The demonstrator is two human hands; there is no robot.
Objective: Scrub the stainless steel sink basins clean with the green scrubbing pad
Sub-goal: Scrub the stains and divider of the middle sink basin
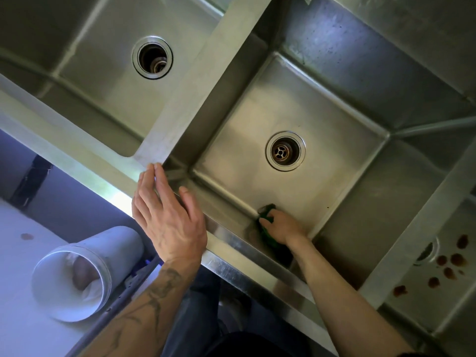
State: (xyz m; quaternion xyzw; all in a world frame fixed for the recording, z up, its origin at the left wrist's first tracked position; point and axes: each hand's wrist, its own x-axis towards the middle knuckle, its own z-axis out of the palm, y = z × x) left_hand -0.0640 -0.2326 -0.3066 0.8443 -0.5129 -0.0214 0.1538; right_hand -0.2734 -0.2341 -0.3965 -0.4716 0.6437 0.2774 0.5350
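**A:** From the head camera, where is the green scrubbing pad (268,239)?

**B:** It is down in the middle basin (244,155), at the near edge of the floor where it meets the front wall. It sits well on this side of the drain (285,150).

**A:** Who holds it?

**B:** The right hand (282,226) does. Its fingers are curled over the pad and press it against the steel, and green shows above and below the knuckles.

**A:** And the left hand (167,217)?

**B:** It lies flat on the front rim (77,140) with straight fingers and grips nothing. The fingertips reach the corner where the divider (203,81) joins the rim, and the thumb hangs over the basin's edge. The forearm is tattooed.

**A:** What about the other basins?

**B:** The left basin (108,81) has an open drain hole (152,57). The right basin (450,300) has brown spots (449,261) scattered by its own drain.

**A:** Is there anything beside the sink?

**B:** A white tube (77,274) lies on its side on a pale surface (20,292) to the lower left.
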